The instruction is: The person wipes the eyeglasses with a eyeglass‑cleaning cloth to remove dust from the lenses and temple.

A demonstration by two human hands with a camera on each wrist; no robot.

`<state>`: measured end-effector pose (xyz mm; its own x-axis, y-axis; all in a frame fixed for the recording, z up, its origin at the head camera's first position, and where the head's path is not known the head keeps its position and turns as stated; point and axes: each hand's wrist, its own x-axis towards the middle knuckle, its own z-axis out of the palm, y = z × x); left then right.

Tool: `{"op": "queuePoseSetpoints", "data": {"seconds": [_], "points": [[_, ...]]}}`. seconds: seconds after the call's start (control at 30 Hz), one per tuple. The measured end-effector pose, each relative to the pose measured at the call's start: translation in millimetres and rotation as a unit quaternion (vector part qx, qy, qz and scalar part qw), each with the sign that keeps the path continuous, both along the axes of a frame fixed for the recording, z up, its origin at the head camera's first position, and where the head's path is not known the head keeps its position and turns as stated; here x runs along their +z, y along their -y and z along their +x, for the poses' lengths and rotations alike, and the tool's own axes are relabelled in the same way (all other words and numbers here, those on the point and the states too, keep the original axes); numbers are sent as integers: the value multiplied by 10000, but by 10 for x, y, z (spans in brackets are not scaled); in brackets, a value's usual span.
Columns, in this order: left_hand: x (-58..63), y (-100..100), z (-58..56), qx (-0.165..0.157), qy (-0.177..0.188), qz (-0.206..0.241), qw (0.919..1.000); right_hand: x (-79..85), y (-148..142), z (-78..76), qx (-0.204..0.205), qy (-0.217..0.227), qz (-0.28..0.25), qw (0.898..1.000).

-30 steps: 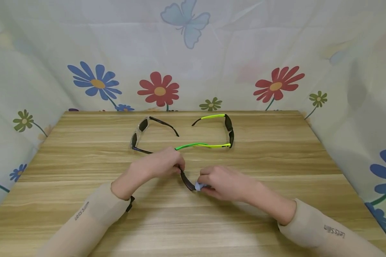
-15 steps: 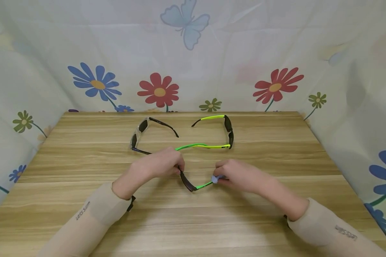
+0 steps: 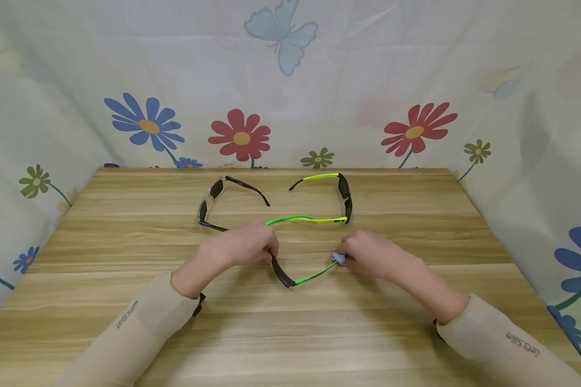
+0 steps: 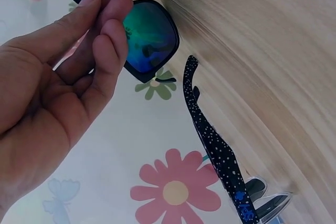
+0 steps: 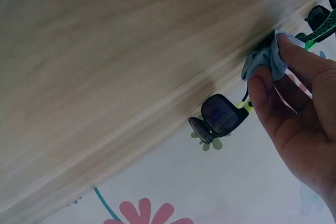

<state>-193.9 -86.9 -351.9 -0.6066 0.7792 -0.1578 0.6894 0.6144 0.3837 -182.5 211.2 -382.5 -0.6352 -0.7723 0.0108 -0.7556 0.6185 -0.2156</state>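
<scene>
My left hand pinches a pair of sunglasses with a dark frame and green temples. In the left wrist view, thumb and fingers grip between the two lenses, and one blue-green mirrored lens shows below the fingers. A light blue cloth is pinched in my right hand, folded around the end of the near green temple. The other green temple reaches back past my left hand. In the right wrist view, the patterned temple runs from the cloth toward the lenses.
Farther back on the wooden table, clear-framed sunglasses with dark temples lie open at left. Sunglasses with yellow temples lie open at right, one temple overlapping the held pair's green temple in the head view. A flowered curtain stands behind.
My right hand has slid the cloth right and away from the lenses along the green temple toward its tip, uncovering the temple. My left hand stays on the sunglasses.
</scene>
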Motion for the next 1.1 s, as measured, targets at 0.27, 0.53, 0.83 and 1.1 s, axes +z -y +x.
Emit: {"op": "queuePoseSetpoints", "data": {"seconds": [0.27, 0.53, 0.83, 1.1], "points": [[-4, -8, -21, -107, -18, -11, 9999, 135, -51, 3, -77, -222, 47, 9997], [4, -21, -28, -22, 61, -149, 9999, 284, 121, 102, 597, -219, -479, 9968], [1, -17, -44, -153, -43, -126, 9998, 251, 414, 261, 1154, -110, -262, 9929], [0, -28, -45, -37, 42, -146, 9999, 173, 589, 292, 1287, -150, -26, 9916]]}}
